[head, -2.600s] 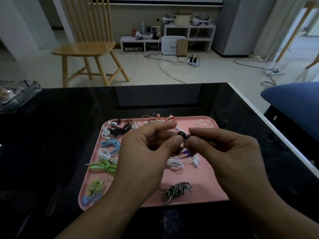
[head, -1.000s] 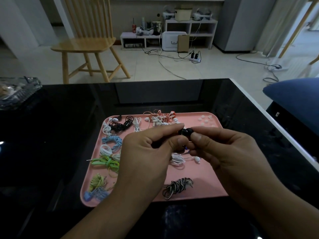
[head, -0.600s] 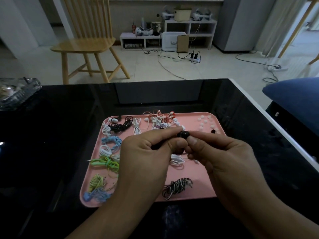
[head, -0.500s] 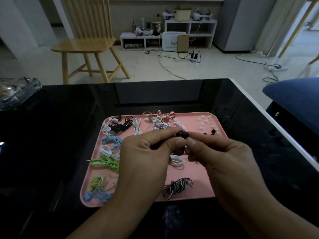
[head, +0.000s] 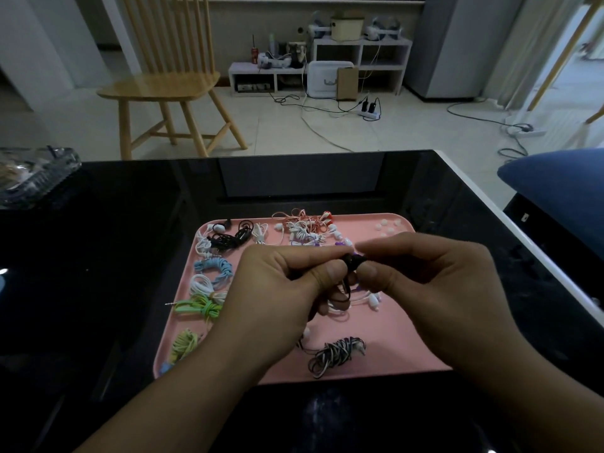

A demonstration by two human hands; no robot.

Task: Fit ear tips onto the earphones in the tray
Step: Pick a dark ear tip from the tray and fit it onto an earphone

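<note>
A pink tray (head: 402, 348) lies on the black table and holds several coiled earphones: black (head: 228, 240), blue (head: 214, 268), green (head: 199, 307), and a black-and-white striped bundle (head: 336, 354). Loose white ear tips (head: 387, 227) sit in the tray's far right corner. Above the tray's middle, my left hand (head: 277, 295) pinches a black earbud (head: 351, 261) between thumb and forefinger, its cord hanging below. My right hand (head: 434, 289) meets it fingertip to fingertip, pinching the earbud's tip end. Whether the tip is seated is hidden by my fingers.
The black glossy table (head: 98, 256) has a white edge at the right. A glass dish (head: 36, 173) stands at the far left. A wooden chair (head: 170, 83) and floor cables lie beyond the table; a blue cushion (head: 562, 188) is to the right.
Both hands stayed pressed together at the black earbud. My right hand shifted a little right and up, and its fingers now cover the black tips in the tray's right corner.
</note>
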